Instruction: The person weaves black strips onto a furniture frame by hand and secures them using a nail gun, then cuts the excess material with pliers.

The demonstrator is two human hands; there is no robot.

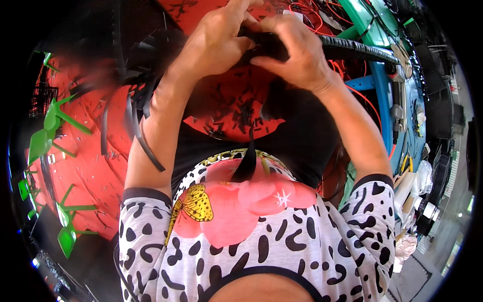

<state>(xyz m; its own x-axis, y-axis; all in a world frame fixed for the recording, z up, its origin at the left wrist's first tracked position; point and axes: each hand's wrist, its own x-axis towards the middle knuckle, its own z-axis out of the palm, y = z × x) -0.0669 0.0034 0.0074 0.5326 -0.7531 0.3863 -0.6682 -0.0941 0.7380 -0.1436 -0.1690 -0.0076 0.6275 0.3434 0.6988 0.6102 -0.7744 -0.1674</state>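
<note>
My left hand (219, 43) is at the top middle, its fingers curled and its thumb bent inward at a dark thing. Facing it, my right hand (299, 55) curves its fingers round the same dark area, with the thumb below. What lies between the hands is black and mostly hidden by the fingers, so its kind cannot be made out. A black ribbed tube (359, 49) runs rightward from beside my right hand. Thin black strips (144, 144) hang by my left forearm, and a blurred dark mass lies left of that wrist.
Red sheeting (95, 171) covers the left side, with green plastic frames (43, 143) along its edge. Small black scraps (244, 113) lie on red below my hands. At right stand a blue frame (385, 110), a green beam (370, 25) and orange cords (370, 98).
</note>
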